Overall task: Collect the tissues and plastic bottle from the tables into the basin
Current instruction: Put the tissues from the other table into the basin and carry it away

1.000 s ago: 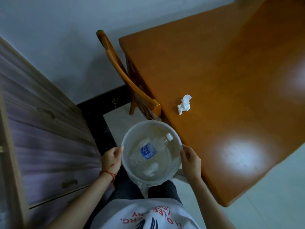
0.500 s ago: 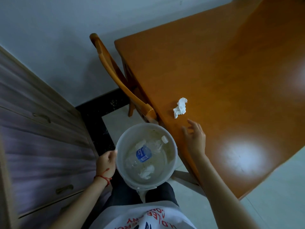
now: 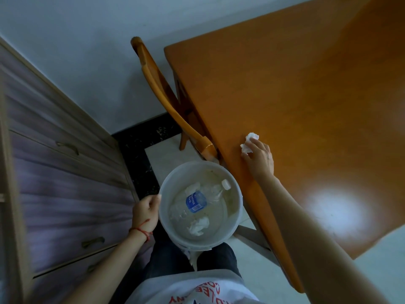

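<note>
left hand (image 3: 146, 212): at 8 o'clock, fingers curled around the rim of the basin (image 3: 163, 212), holding it up.
basin: white, near centre, just beside the table (image 3: 306, 106) edge.
plastic bottle (image 3: 198, 201): lay inside the basin, blue label up.
tissues in basin (image 3: 198, 226): one crumpled wad lay beside the bottle.
right hand (image 3: 259, 160): at 3 o'clock, fingertips pinched the crumpled tissue (image 3: 248, 142) on the table.
chair (image 3: 168, 102): at 12 o'clock, tucked against the table.

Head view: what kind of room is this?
Probably a home dining room or bedroom corner: a wooden table with a matching wooden chair tucked in, a drawer cabinet along the wall, tiled floor.
</note>
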